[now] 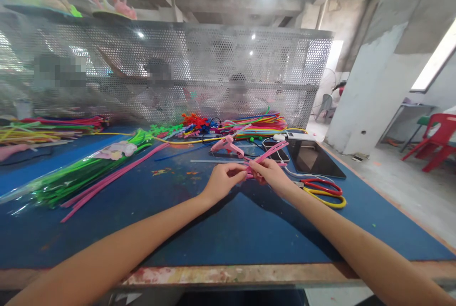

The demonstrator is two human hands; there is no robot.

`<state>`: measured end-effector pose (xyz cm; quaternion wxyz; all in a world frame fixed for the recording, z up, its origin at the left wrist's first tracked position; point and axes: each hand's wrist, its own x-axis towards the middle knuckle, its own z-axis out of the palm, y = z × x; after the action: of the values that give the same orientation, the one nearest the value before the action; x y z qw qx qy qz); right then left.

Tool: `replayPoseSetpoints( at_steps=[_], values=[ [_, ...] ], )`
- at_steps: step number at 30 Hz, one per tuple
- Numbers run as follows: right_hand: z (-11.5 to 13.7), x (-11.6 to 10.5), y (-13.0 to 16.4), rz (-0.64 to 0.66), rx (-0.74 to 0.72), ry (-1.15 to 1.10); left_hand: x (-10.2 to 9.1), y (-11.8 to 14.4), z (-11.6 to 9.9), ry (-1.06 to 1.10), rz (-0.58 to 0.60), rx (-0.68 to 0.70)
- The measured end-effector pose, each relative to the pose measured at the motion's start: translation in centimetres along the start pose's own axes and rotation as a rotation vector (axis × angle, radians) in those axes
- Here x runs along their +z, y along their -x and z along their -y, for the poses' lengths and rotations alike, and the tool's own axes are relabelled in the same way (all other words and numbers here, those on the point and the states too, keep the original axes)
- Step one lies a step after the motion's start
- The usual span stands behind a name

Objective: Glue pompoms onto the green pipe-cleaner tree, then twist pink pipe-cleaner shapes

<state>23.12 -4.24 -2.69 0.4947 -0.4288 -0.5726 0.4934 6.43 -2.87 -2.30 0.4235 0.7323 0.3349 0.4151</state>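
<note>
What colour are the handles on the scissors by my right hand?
The scissors have one red handle and one yellow, clearest in the head view, near the right hand.

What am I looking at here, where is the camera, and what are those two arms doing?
There is no machine here. The single picture comes from a camera worn on a person's head, looking forward and down, so the two bare arms are that person's own. The left hand and the right hand meet over a blue table and together pinch a pink pipe cleaner, whose ends stick up and cross. Just behind lies a pink glue gun. To the right are scissors with red and yellow handles, a tablet and a phone. On the left lie a bag of green pipe cleaners and loose pink ones. A perforated metal screen stands at the back, with other people behind it.
</note>
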Motion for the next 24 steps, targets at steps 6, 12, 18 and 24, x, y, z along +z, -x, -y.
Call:
replayPoseSetpoints(
  at_steps=[6,12,18,24],
  values=[
    [0.48,-0.25,0.37,0.066,0.048,0.025,-0.19,0.38,-0.12,-0.141,-0.008,0.083],
    [-0.08,-0.15,0.51,0.123,0.037,0.065,-0.42,0.53,-0.28,-0.172,-0.037,0.114],
    [-0.46,0.00,-0.05,0.036,-0.074,0.101,-0.13,0.31,-0.15,-0.041,-0.021,0.041],
    [-0.20,-0.45,-0.23,-0.050,-0.111,0.158,0.14,-0.16,0.40,0.140,0.048,-0.098]
  ],
)
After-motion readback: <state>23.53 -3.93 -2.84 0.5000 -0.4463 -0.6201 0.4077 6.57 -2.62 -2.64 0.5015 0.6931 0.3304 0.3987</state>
